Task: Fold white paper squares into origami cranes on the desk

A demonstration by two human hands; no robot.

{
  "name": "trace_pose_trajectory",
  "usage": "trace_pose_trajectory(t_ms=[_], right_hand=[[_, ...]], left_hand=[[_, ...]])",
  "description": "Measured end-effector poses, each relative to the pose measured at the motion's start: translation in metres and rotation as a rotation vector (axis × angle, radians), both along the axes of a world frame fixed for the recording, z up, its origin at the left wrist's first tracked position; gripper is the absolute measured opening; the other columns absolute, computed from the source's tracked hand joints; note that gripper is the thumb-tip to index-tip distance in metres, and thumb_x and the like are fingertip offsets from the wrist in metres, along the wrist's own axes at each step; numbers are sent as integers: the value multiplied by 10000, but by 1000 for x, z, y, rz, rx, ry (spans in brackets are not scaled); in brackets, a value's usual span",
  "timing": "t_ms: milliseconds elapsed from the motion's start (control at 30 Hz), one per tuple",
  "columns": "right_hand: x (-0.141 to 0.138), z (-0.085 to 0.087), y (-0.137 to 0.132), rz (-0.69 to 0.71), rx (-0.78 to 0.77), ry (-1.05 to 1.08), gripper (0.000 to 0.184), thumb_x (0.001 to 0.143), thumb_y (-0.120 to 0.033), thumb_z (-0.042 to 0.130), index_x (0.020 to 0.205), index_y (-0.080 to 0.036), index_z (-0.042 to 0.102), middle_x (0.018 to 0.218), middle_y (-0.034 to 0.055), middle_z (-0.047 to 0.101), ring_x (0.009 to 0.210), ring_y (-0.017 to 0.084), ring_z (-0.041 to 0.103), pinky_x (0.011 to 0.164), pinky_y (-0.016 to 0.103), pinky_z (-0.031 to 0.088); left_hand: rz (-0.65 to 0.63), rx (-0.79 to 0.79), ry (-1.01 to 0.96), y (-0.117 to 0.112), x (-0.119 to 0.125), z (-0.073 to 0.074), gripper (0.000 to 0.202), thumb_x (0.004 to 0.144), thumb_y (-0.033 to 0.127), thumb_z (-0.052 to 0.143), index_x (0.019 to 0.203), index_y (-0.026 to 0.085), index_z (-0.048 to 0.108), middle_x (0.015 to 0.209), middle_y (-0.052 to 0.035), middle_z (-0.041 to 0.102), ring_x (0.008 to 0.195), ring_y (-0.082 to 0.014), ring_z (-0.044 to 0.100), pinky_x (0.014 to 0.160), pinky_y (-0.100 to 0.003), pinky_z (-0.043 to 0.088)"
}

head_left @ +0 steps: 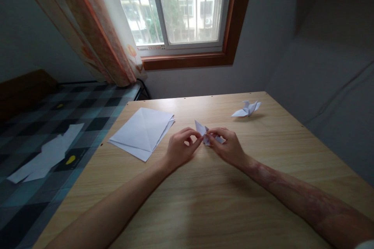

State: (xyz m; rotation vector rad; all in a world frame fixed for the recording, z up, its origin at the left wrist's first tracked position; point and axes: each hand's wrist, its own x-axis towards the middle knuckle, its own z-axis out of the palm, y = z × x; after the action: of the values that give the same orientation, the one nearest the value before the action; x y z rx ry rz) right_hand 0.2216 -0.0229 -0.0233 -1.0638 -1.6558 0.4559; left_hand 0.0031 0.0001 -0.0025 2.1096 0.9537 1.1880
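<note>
Between my two hands is a small folded white paper crane (200, 127), its pointed flap standing up and other parts covered by fingers. My left hand (182, 146) pinches its near left side between thumb and forefinger. Thumb and fingers of my right hand (226, 144) grip it from the right, with a bit of white paper showing beneath them. A second paper crane (247, 109) rests on the table farther back to the right. To the left of my hands lies a stack of square white paper sheets (142, 130) with crease lines.
The light wooden table (210, 210) ends at a wall with a window (189, 7). At left, a bed with a checked cover (96, 105) holds white paper strips (52, 153). A patterned curtain (96, 27) hangs beside the window.
</note>
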Motion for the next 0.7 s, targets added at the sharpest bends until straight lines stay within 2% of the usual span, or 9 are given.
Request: trace_pose_trajectory(t_ms=[100, 200, 367, 533, 700], right_hand=[[0, -3, 1, 11, -61, 73, 153, 1007, -371, 755, 1033, -240, 831, 979, 78, 837, 856, 239, 774, 743, 335, 657], [0, -6, 3, 54, -158, 197, 247, 1021, -453, 741, 1070, -226, 822, 961, 80, 828, 771, 223, 771, 620, 300, 656], [0, -4, 2, 96, -169, 198, 274, 1019, -477, 742, 1051, -215, 819, 917, 75, 819, 755, 220, 768, 588, 286, 656], [0, 0, -1, 71, -69, 45, 189, 1028, -400, 743, 1025, -234, 834, 880, 73, 812, 786, 221, 770, 655, 296, 639], [0, 1, -1, 61, -23, -17, 133, 1029, -353, 743, 1039, -252, 829, 918, 67, 819, 844, 234, 780, 772, 337, 644]], left_hand=[[-21, -35, -20, 0, 0, 3, 112, 978, 283, 752, 921, 191, 781, 953, -78, 778, 745, -144, 696, 627, -236, 577], [-15, -55, -30, 1, -1, 4, 111, 967, 274, 756, 905, 183, 769, 940, -70, 773, 704, -127, 672, 630, -231, 575], [-41, -62, -35, 1, -1, 3, 175, 984, 346, 766, 989, 173, 791, 1015, -97, 780, 697, -119, 680, 629, -233, 586], [-51, -6, -32, 1, 0, 1, 199, 1020, 373, 746, 982, 195, 826, 999, -99, 797, 780, -154, 727, 646, -247, 593], [-47, 44, 6, 1, -3, -2, 183, 1038, 362, 731, 1000, 208, 822, 994, -84, 804, 777, -152, 733, 656, -249, 585]])
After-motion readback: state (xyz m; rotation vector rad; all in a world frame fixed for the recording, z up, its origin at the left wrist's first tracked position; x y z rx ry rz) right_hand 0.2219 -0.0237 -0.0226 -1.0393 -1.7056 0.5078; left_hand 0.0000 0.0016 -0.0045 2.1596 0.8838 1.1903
